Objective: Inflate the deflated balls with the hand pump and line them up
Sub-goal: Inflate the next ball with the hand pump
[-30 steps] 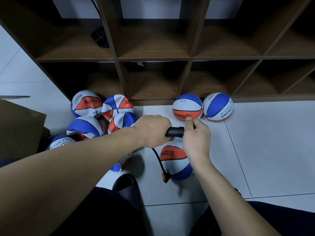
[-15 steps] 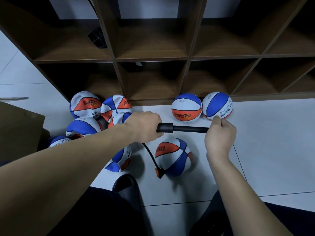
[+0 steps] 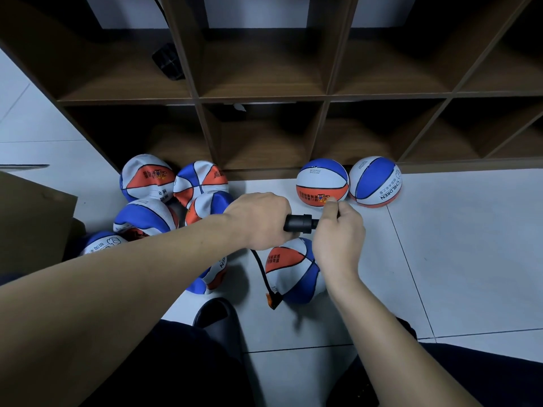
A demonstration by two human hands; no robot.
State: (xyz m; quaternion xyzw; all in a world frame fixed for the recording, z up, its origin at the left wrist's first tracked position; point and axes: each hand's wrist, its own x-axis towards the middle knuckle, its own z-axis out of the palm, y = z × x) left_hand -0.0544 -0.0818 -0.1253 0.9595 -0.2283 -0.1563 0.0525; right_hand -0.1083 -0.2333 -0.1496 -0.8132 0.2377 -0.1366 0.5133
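My left hand (image 3: pixel 260 220) grips the barrel of a black hand pump (image 3: pixel 298 223), held level above the floor. My right hand (image 3: pixel 338 230) grips the pump's handle, pushed in close against the barrel. A black hose (image 3: pixel 261 271) curves down from the pump to an orange-tipped nozzle (image 3: pixel 273 299) at a blue, white and orange ball (image 3: pixel 291 270) on the tiles under my hands. Two round balls (image 3: pixel 321 182) (image 3: pixel 376 182) stand side by side against the shelf base. Several crumpled, deflated balls (image 3: pixel 148 179) lie heaped at the left.
A dark wooden cubby shelf (image 3: pixel 264 98) fills the back, with a small black object (image 3: pixel 167 61) in an upper left compartment. A brown cardboard box (image 3: pixel 32 218) stands at the left. My black slipper (image 3: pixel 219 317) rests on the white floor tiles (image 3: pixel 455 259).
Half a second ago my right hand had drawn the handle out to the right; now it has pushed it back in against the barrel. The left hand has stayed put.
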